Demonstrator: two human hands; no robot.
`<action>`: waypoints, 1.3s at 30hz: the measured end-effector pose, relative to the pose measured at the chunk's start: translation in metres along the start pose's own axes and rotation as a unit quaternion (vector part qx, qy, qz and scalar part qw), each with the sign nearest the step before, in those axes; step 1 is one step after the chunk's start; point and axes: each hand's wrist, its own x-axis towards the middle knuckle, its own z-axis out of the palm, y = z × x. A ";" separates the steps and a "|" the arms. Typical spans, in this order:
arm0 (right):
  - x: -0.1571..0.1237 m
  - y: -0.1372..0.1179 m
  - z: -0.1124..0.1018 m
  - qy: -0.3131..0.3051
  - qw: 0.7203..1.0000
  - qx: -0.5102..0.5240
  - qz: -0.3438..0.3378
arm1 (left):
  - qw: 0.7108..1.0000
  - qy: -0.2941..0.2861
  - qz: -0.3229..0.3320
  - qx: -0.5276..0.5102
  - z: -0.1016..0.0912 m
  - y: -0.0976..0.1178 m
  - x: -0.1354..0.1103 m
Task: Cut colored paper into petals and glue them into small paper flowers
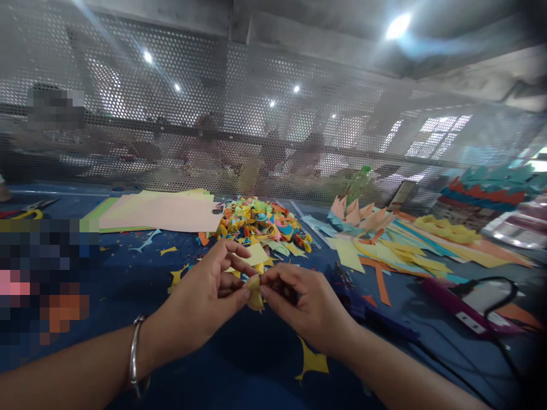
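Note:
Both hands meet over the blue table [239, 364] and pinch one small folded yellow paper piece [255, 291]. My left hand [205, 299], with a metal bangle on the wrist, grips its left side between thumb and fingers. My right hand [305, 304] is closed on its right side. Just behind the hands lies a flat yellow paper square [255, 254], and beyond it a heap of small folded coloured paper pieces [256, 225].
Pastel paper sheets [162, 213] lie at the back left, scissors [25, 212] at the far left. Coloured strips and folded shapes [410, 239] cover the right. A blue glue gun [367, 310] and a purple tool [457, 307] with black cords lie right of my hands. A perforated metal screen [256, 131] closes the back.

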 end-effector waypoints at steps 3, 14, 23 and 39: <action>0.000 0.000 0.000 -0.003 1.000 0.006 -0.001 | 1.000 0.004 0.001 -0.002 0.000 0.000 -0.001; 0.001 0.001 0.000 0.016 1.000 -0.014 -0.003 | 0.987 0.003 -0.135 -0.089 0.001 0.002 -0.001; 0.000 0.001 0.003 0.049 0.994 -0.077 -0.054 | 0.980 0.100 -0.113 -0.133 0.014 0.003 -0.004; -0.003 0.004 0.002 0.080 0.991 -0.088 -0.065 | 0.953 0.206 -0.106 -0.193 0.037 -0.001 -0.006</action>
